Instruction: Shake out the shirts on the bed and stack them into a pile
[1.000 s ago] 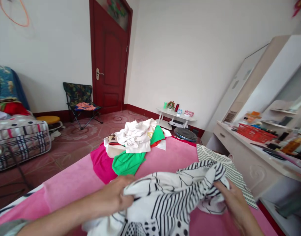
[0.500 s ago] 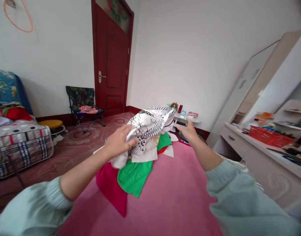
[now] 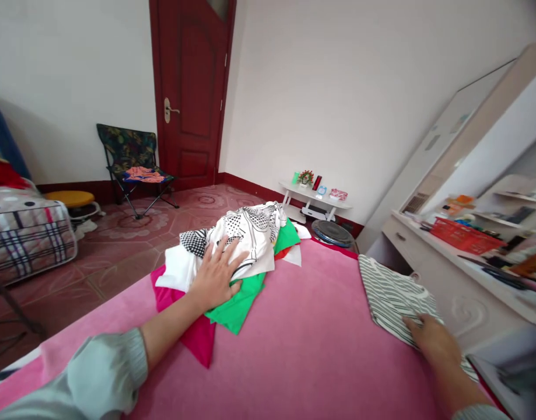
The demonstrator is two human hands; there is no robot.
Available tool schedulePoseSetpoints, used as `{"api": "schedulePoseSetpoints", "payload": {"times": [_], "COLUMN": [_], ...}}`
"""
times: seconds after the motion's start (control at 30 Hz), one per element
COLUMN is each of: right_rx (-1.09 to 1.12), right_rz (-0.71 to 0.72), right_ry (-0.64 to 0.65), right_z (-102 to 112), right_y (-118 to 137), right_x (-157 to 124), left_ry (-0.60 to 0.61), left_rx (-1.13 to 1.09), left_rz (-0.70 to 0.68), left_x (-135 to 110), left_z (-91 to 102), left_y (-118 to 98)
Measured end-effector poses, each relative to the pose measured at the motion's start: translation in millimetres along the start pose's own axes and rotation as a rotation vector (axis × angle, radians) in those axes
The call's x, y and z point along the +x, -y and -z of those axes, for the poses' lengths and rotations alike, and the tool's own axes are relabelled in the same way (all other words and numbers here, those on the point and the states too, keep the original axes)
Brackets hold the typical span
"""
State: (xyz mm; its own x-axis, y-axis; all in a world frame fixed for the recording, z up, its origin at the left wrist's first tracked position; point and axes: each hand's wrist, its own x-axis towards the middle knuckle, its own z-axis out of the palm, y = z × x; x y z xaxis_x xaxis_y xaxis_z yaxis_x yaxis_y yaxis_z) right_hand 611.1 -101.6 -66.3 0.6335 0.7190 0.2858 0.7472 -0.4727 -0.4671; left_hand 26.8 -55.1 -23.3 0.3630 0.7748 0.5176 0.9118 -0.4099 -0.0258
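Note:
A heap of clothes lies on the pink bed cover point(image 3: 312, 332). On top is a white garment with black print point(image 3: 250, 236). A green cloth point(image 3: 239, 306), a white cloth point(image 3: 178, 268) and a magenta cloth point(image 3: 200, 344) stick out beneath it. My left hand point(image 3: 218, 274) rests on the heap's near side, fingers spread. At the right edge of the bed lies a flat striped garment point(image 3: 390, 291), white with dark stripes. My right hand point(image 3: 432, 338) is on its near right part, thumb on the fabric and fingers bent in, partly hidden.
A dresser point(image 3: 452, 280) with a red basket point(image 3: 465, 235) stands close on the right. Beyond the bed are a round dark-lidded object point(image 3: 331, 233) and a low white shelf point(image 3: 316, 198). A folding chair point(image 3: 134, 157) and a yellow stool point(image 3: 70, 199) stand left.
My right hand has moved from the air beside the heap, right and down onto the striped garment. The printed garment has settled lower, and my left hand now lies flatter on the heap. The view has tilted down.

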Motion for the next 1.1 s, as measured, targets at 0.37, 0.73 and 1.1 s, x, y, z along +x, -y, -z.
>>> {"api": "schedulePoseSetpoints", "payload": {"times": [0.37, 0.73, 1.1], "right_rx": [0.130, 0.177, -0.111], "right_rz": [0.366, 0.305, 0.103], "right_ry": [-0.005, 0.156, 0.227], "right_z": [83, 80, 91], "right_y": [140, 98, 84], "right_x": [-152, -164, -152], "left_ry": [0.022, 0.185, 0.294], "left_rx": [0.000, -0.947, -1.157], "left_rz": [-0.002, -0.286, -0.348], "left_x": [-11, -44, -42], "left_z": [6.6, 68.4, 60.3], "left_y": [-16, -143, -180]}}
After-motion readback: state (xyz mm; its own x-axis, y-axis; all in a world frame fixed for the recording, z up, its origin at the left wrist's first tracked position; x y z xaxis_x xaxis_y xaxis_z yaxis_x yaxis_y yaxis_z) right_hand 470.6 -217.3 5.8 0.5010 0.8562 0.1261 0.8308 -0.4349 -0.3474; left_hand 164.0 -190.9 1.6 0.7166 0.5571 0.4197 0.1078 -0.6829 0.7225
